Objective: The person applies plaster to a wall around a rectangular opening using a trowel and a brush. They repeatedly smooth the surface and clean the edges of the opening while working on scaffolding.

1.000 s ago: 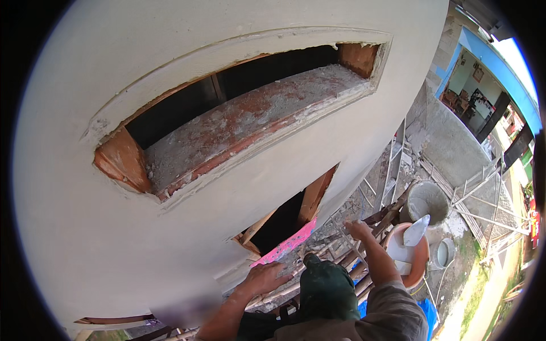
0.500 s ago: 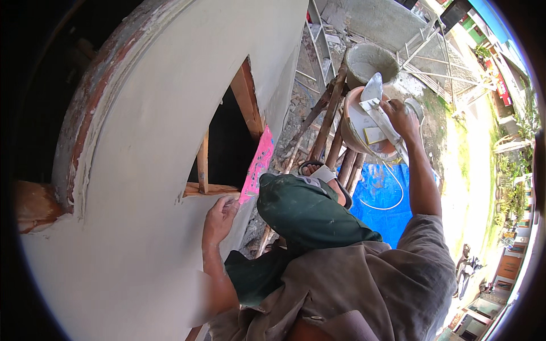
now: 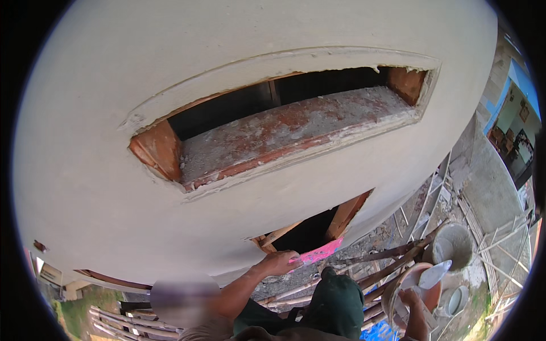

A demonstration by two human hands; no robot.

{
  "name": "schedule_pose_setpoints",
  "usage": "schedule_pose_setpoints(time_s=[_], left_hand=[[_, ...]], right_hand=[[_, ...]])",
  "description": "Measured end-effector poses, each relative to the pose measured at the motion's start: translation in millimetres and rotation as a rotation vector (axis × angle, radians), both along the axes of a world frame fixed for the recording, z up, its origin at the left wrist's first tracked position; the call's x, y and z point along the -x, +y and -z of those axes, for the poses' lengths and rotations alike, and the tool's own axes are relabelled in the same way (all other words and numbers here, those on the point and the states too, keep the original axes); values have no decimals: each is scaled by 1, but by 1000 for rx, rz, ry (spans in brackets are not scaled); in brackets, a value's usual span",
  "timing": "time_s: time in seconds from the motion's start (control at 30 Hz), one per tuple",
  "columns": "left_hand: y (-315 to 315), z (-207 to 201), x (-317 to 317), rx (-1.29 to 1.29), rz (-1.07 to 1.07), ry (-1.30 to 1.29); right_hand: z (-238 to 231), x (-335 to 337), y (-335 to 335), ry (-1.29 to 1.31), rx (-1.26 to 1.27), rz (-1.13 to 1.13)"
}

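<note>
Pink strip (image 3: 319, 252) at three o'clock from left hand (image 3: 278, 263); right hand (image 3: 410, 298) now over tub (image 3: 434, 295), earlier left. Both grips: can't tell.

1. Left hand (image 3: 277, 263): bare, fingers and thumb visible, finer skin detail too small to read.
2. Left forearm (image 3: 238, 291): bare from the wrist down, thicker toward the elbow.
3. Right hand (image 3: 409, 296): bare, small in view, fingers hard to separate.
4. Right forearm (image 3: 418, 325): bare, short stretch visible, rest cropped.
5. Shirt (image 3: 273, 335): dull grey-brown, only a strip shows, weave and fastenings can't tell.
6. Left sleeve (image 3: 199, 332): same grey-brown, loose soft cloth, mostly cropped.
7. Trousers (image 3: 338, 302): dark green, matt, loose, rounded over the knee, deeper and nearly black in the shaded folds.
8. Footwear: can't tell.
</note>
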State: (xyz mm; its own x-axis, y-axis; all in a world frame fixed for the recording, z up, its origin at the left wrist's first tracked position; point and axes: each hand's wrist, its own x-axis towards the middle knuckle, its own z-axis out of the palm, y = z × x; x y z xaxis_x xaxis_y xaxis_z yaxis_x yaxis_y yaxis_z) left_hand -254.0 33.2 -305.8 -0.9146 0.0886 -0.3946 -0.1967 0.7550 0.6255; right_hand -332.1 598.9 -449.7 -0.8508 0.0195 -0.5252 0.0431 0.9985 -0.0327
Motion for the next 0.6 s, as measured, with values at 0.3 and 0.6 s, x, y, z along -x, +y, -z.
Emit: schedule_pose_setpoints(time_s=[0.3,0.6], left_hand=[[10,30,16,97,69,83],[-2,5,2,61,72,100]], right_hand=[[25,69,29,-134,-271,-199],[15,42,21,-99,-305,-197]])
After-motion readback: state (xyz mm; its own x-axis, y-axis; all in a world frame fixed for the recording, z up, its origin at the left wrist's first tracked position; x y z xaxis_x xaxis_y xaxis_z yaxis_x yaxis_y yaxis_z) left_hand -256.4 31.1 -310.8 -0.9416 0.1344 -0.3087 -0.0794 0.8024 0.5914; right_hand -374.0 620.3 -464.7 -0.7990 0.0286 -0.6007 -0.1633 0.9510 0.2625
